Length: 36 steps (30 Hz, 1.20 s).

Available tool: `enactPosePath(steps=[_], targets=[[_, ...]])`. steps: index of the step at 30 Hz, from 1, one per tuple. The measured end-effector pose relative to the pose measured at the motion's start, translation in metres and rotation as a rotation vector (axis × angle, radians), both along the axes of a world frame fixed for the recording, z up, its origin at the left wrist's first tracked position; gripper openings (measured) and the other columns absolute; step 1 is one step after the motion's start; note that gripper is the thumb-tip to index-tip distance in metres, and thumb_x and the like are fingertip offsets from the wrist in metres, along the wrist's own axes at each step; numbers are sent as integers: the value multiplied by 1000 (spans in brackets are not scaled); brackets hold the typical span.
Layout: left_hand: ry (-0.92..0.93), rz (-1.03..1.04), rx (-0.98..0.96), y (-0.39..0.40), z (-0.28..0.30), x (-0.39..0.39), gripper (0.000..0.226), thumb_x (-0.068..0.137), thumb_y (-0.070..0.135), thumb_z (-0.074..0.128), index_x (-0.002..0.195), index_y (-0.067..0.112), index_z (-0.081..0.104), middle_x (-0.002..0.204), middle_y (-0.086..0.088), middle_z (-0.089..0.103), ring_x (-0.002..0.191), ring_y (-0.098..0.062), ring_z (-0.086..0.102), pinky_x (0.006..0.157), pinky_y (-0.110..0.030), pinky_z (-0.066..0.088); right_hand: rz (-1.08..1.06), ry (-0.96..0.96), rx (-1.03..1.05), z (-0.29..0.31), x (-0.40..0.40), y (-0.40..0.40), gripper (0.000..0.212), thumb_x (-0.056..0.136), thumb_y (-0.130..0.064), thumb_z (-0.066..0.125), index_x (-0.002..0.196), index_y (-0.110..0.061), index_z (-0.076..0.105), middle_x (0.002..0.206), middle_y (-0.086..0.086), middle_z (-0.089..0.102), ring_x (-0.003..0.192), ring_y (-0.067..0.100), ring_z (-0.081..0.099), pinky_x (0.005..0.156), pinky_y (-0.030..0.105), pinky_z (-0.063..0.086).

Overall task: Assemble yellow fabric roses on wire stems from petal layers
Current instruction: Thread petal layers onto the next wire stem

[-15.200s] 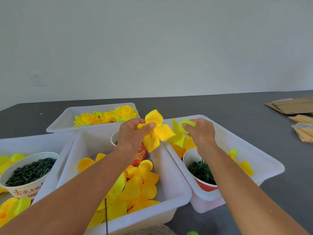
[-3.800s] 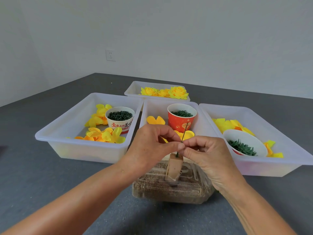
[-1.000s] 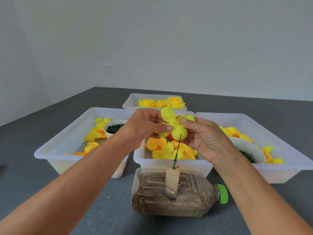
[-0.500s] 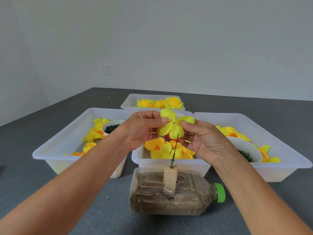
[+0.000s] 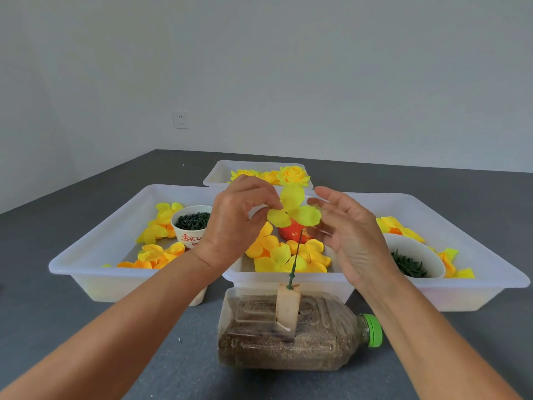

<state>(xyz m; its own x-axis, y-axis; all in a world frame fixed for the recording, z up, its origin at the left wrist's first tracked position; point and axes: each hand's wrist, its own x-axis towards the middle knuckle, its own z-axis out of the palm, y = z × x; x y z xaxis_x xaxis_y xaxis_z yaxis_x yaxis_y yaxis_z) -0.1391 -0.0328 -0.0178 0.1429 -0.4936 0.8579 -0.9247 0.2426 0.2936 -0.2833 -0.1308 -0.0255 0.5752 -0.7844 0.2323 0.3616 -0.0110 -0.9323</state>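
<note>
From my remote seat I see the left hand (image 5: 236,223) raised above the middle white plastic tray (image 5: 288,280), its thumb and forefinger pinching the left edge of a yellow fabric petal layer (image 5: 294,210) with rounded lobes and a small dark hole near its centre. The right hand (image 5: 349,229) stands just to the right of that layer, palm turned toward it, fingers spread and relaxed; its fingertips (image 5: 313,202) are close to the right lobe, though I cannot tell whether they touch it. The layer hangs above the tip of a thin green wire stem (image 5: 295,259), apart from it. That stem rises slightly tilted out of a pale wooden block (image 5: 287,308) set into a clear plastic bottle lying on its side (image 5: 288,336), filled with brown grains and closed with a green cap (image 5: 373,330) pointing right.

Loose yellow and orange petals (image 5: 288,255) lie in the middle tray, with a red paper cup (image 5: 292,233) partly hidden behind the held layer. The left white tray (image 5: 95,267) holds more petals and a white paper cup of dark green pieces (image 5: 191,226). The right white tray (image 5: 473,284) holds a white bowl of green parts (image 5: 412,261). A far tray (image 5: 219,176) carries finished yellow roses (image 5: 291,174). All stands on a dark grey surface (image 5: 57,327).
</note>
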Motion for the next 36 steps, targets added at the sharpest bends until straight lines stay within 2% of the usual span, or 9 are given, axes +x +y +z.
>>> enactPosePath(steps=[3, 5, 11, 15, 20, 23, 27, 31, 36], targets=[[-34, 5, -57, 1, -2, 2, 18, 69, -17, 68, 74, 0, 72, 84, -11, 66, 84, -21, 59, 75, -31, 49, 146, -82, 182, 6, 0, 1, 15, 88, -12, 56, 102, -9, 62, 86, 14, 72, 68, 24, 70, 61, 34, 59], [-51, 0, -76, 2, -2, 2, 17, 70, -16, 68, 74, 0, 72, 84, -11, 66, 84, -19, 57, 74, -30, 49, 160, -43, 129, 7, 1, 2, 25, 77, -17, 67, 101, -9, 63, 82, 14, 73, 70, 26, 71, 66, 37, 60], [37, -20, -38, 5, -5, 5, 38, 74, -13, 66, 108, 5, 66, 115, -2, 60, 110, -13, 54, 96, -20, 43, -21, 41, -91, 5, 3, 5, 35, 74, 9, 69, 102, -12, 65, 72, 3, 69, 60, 13, 66, 57, 23, 55], [462, -65, 6, 11, -7, 1, 45, 85, -16, 50, 112, 17, 59, 110, 1, 64, 101, -6, 59, 85, -14, 47, -52, 49, -179, 6, 1, 5, 35, 73, 8, 71, 95, -18, 67, 63, -4, 67, 54, 10, 61, 54, 20, 52], [1037, -245, 58, 11, -2, -3, 21, 96, 7, 47, 111, 8, 62, 99, -9, 69, 91, -19, 64, 72, -27, 54, -14, 41, -170, 7, -1, 5, 33, 73, 5, 71, 94, -19, 68, 76, 6, 66, 61, 13, 62, 59, 23, 54], [1233, -316, 170, 10, 1, -5, 24, 90, 18, 56, 108, 3, 63, 96, -16, 66, 86, -26, 65, 68, -30, 55, 59, 9, -86, 5, -2, 4, 31, 71, 4, 70, 96, -15, 68, 81, 7, 66, 70, 14, 65, 65, 25, 56], [1231, -396, 320, 8, 0, -9, 41, 67, 21, 69, 104, 2, 65, 92, -14, 68, 79, -24, 63, 68, -29, 54, 139, -35, -14, 4, -2, 3, 39, 59, -7, 70, 98, -11, 67, 77, 1, 72, 68, 12, 68, 63, 22, 56], [1216, -397, 313, 7, -1, -10, 14, 80, 11, 64, 92, 4, 66, 88, -15, 67, 76, -24, 63, 67, -28, 54, 175, -37, 17, 2, -4, 3, 38, 59, -6, 69, 97, -9, 66, 75, 1, 72, 64, 14, 69, 61, 22, 56], [1230, -402, 299, 7, 2, -11, 7, 83, 9, 62, 85, 4, 66, 82, -15, 65, 69, -24, 59, 60, -27, 54, 217, -51, 84, 3, -5, 1, 32, 64, -5, 64, 96, -8, 66, 76, 5, 73, 64, 17, 70, 58, 23, 55]])
